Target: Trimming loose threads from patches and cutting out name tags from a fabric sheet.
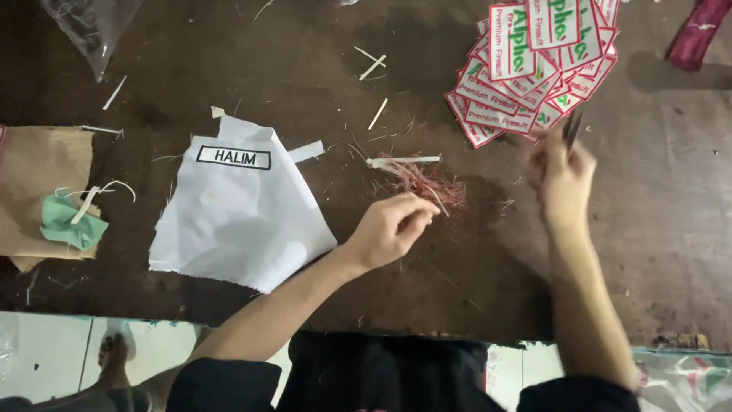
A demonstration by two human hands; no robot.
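We log a dark wooden table (229,61), worn and littered with clippings. On it, left of centre, lies a white cloth (236,214) bearing one black-bordered name label, flat and untouched. At the far left sits a brown paper bag (38,183) with a green scrap (65,221) on top. At upper right we count a heap of patches (534,69), white with red borders and green and red lettering, fanned and overlapping; how many are trimmed we cannot tell. A clear plastic bag (91,27) lies at the upper left corner, a maroon strip (698,34) at the upper right. Our left hand (393,229) is near the table centre, fingers pinched together just beside a tangle of red threads (427,183); it seems to nip a thread, though the view is too fine to be sure. Our right hand (564,179), blurred, is clenched on small dark snips (572,130), tips pointing up at the lower edge of the heap. The thread pile suggests some trimming is done. Smallest: white slivers (374,65) scattered about, one longer sliver (404,161) touching the threads.
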